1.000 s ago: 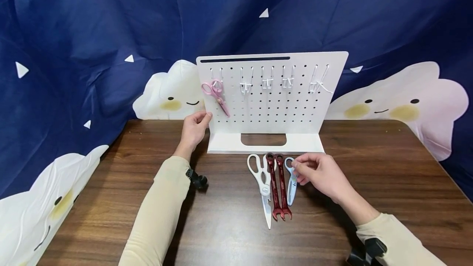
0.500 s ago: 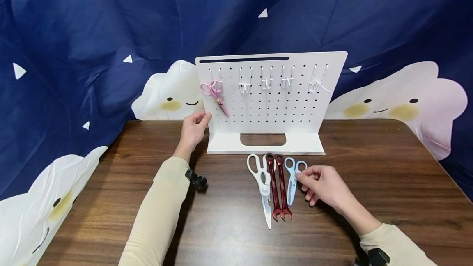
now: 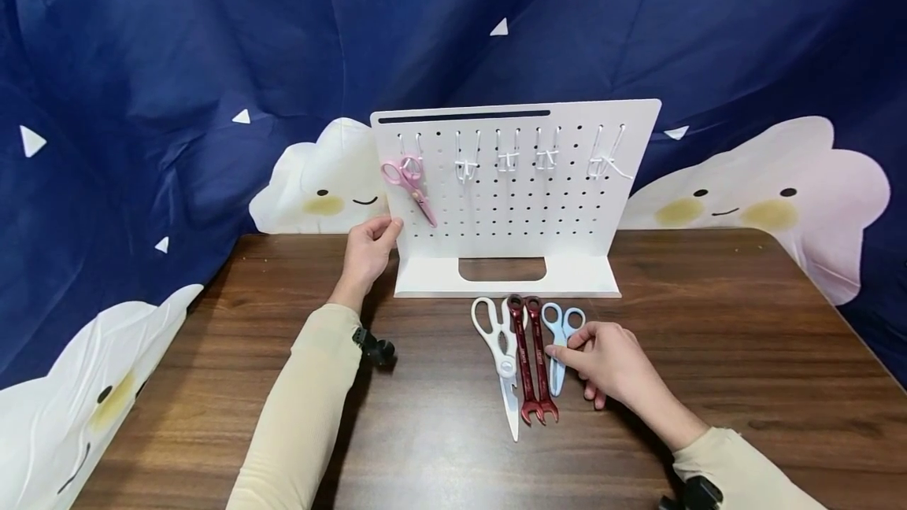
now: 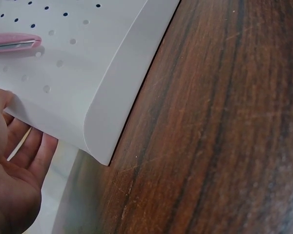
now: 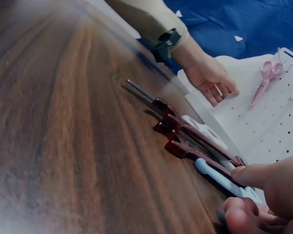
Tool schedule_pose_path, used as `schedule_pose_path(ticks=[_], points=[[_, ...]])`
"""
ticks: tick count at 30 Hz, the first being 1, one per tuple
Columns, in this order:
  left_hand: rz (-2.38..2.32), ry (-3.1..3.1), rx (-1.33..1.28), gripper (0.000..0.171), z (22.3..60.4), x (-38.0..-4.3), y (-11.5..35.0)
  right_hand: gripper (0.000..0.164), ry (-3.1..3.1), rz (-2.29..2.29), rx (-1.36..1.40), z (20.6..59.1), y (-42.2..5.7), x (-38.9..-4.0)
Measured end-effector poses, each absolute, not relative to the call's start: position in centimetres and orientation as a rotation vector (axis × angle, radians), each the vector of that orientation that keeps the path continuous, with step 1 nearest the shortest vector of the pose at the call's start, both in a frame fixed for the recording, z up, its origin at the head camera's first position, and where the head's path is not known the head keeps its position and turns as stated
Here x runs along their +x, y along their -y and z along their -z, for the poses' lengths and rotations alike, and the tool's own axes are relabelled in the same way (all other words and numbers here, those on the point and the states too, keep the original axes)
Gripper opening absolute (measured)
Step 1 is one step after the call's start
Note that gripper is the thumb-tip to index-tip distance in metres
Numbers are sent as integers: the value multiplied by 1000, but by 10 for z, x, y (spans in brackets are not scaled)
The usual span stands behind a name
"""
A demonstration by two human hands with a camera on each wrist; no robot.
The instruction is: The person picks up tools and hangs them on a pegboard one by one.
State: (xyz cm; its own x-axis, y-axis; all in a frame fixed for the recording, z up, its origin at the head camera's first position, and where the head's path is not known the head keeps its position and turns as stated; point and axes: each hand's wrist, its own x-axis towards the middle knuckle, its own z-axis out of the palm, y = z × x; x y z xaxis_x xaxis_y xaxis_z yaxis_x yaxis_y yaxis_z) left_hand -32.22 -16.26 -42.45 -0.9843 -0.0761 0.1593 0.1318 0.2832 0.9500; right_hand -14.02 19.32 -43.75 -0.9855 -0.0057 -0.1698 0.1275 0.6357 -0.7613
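My left hand (image 3: 366,253) holds the left edge of a white pegboard (image 3: 510,246), thumb on its front face and fingers behind, as the left wrist view also shows. Pink scissors (image 3: 414,187) hang from the leftmost hook. On the table, my right hand (image 3: 611,360) pinches light blue scissors (image 3: 557,329) near their middle, thumb on one side and fingertips on the other; part of them is hidden under the hand. Close to their left lie two dark red wrenches (image 3: 540,360), then white kitchen scissors (image 3: 506,367).
Several white wire hooks (image 3: 546,159) sit along the upper pegboard. Its flat base stands on a brown wooden table (image 3: 425,415), just beyond the tools. A dark blue cloth (image 3: 177,46) with cloud faces hangs behind the table.
My right hand has shifted down from the light blue scissors' handle loops, and its thumb now reaches across to their left side. The left hand keeps its hold on the pegboard.
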Motion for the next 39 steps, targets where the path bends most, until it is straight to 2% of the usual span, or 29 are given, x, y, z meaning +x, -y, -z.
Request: schedule_pose_path(ticks=[14,33,39], points=[[1788,2360,-48,36,428,-323,164,23,-2673,1275,52,439,-198,-144],[1792,2365,-57,37,428,-325,164,26,-2633,1521,31,428,-219,-142],[1784,2365,-64,36,427,-325,163,31,-2403,1768,14,422,-218,-145]])
